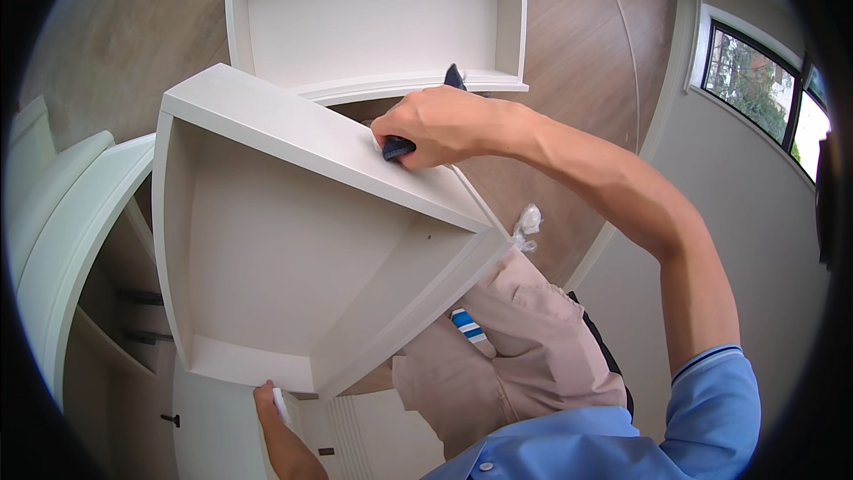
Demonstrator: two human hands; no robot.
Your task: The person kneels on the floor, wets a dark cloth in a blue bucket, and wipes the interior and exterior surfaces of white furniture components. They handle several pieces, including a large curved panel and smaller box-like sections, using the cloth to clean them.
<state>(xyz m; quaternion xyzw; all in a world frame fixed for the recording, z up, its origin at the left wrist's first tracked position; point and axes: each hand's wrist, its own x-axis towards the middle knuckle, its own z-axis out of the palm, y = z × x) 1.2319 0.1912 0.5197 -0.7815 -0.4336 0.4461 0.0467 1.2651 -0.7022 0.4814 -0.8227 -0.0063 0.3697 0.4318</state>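
A white drawer (300, 140) is tilted in front of me, its inside facing the camera. On its upper side panel, my right hand (440, 123) is closed around a dark blue cloth (398, 149) and presses it to the surface. Another bit of the cloth sticks up behind the knuckles. My left hand (268, 403) is at the drawer's lower edge, its fingertips touching the rim. A small white piece (281, 407) lies beside that palm; I cannot tell what it is. Whatever supports the drawer from below is hidden.
A second white drawer (373, 13) lies on the wood-look floor (573, 33). At left stands a white cabinet (93, 193) with open compartments and dark drawer runners (143, 337). Crumpled clear plastic (528, 223) is on the floor by my knee. A window (753, 80) is in the right wall.
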